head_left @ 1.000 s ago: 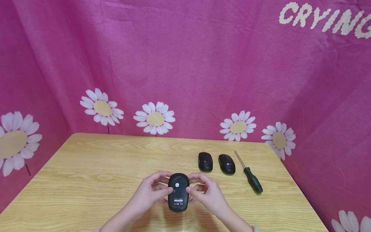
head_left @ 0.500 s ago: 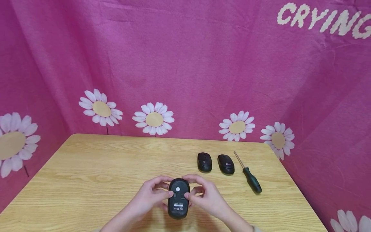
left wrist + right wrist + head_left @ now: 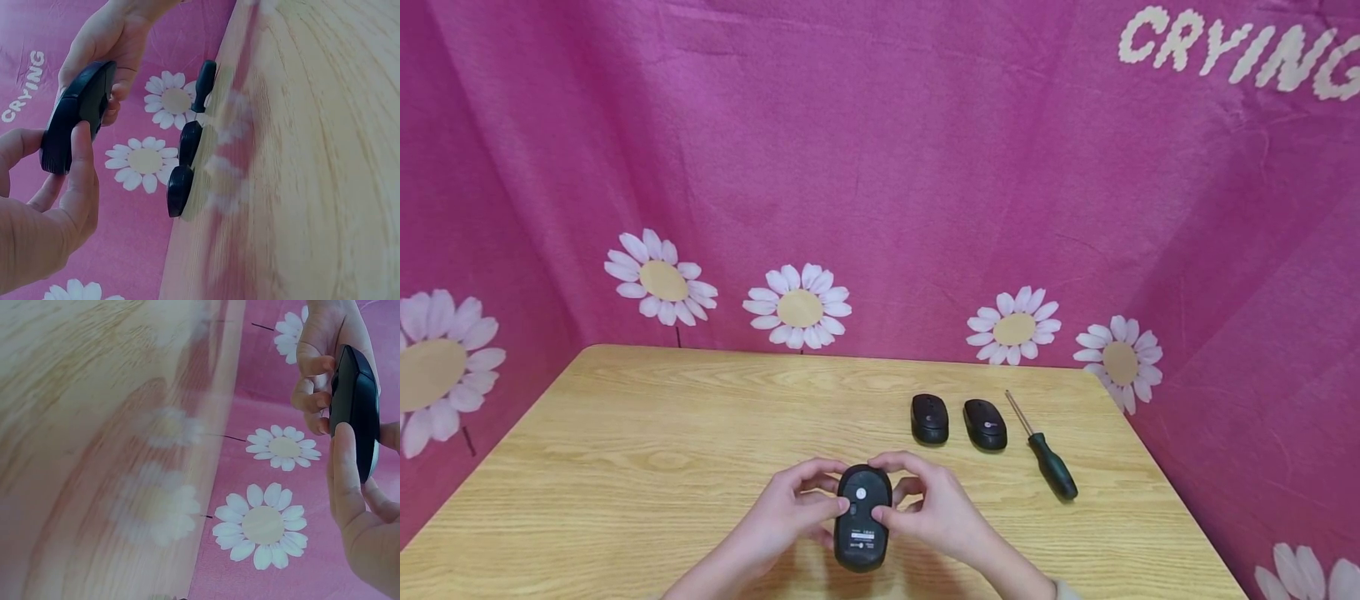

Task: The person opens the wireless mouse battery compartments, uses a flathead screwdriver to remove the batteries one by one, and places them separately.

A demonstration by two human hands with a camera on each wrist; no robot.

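At lower centre of the head view, the left hand (image 3: 790, 508) and right hand (image 3: 928, 504) both grip an upturned black mouse (image 3: 862, 517) above the wooden table (image 3: 647, 467), thumbs on its underside. Right of centre lie two more mice (image 3: 930, 418) (image 3: 985, 425) and a green-handled screwdriver (image 3: 1045, 460), well apart from the hands.

We are looking at a mouse (image 3: 862, 518) in matt black plastic, its underside carrying a small white printed label and a pale round sticker. The desk (image 3: 647, 467) is showing a smooth, light wood-grain finish with a soft sheen. Two more mice (image 3: 930, 418) are lying there in the same black plastic, slightly glossier on top. The screwdriver (image 3: 1043, 459) is pairing a bright metal shaft with a dark green plastic handle. Behind, the pink cloth (image 3: 880, 167) is hanging creased, printed with daisies.
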